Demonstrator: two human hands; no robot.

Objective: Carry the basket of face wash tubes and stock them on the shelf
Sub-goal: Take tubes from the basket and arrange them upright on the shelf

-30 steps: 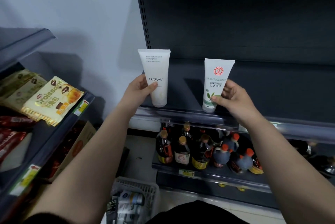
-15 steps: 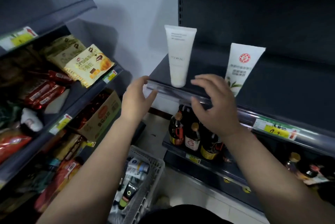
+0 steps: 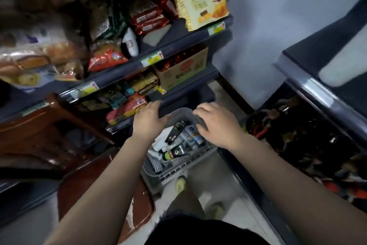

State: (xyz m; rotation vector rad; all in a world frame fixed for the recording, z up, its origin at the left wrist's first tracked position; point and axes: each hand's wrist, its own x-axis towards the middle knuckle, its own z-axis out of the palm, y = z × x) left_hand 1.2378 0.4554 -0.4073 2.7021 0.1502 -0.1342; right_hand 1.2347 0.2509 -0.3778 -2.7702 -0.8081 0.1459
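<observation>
A grey slotted basket point(image 3: 174, 169) sits on the floor below me, holding several face wash tubes point(image 3: 179, 141), black, white and blue ones jumbled together. My left hand point(image 3: 148, 120) hovers over the basket's far left rim with fingers relaxed and nothing in it. My right hand point(image 3: 216, 123) reaches over the right side of the basket, palm down, fingers slightly bent above the tubes; I see nothing held. At the far right, the blurred white tube point(image 3: 341, 66) stands on the dark shelf point(image 3: 309, 84).
A snack rack point(image 3: 158, 58) with packets and a cardboard box point(image 3: 182, 68) fills the left. A brown wooden chair point(image 3: 65, 125) stands at the near left. Dark bottles point(image 3: 288, 125) crowd the lower right shelf. My feet point(image 3: 180, 184) stand on the pale floor by the basket.
My view has swung down from the shelf to the floor. Both hands let go of the two tubes, which stayed on the shelf, and dropped to the basket.
</observation>
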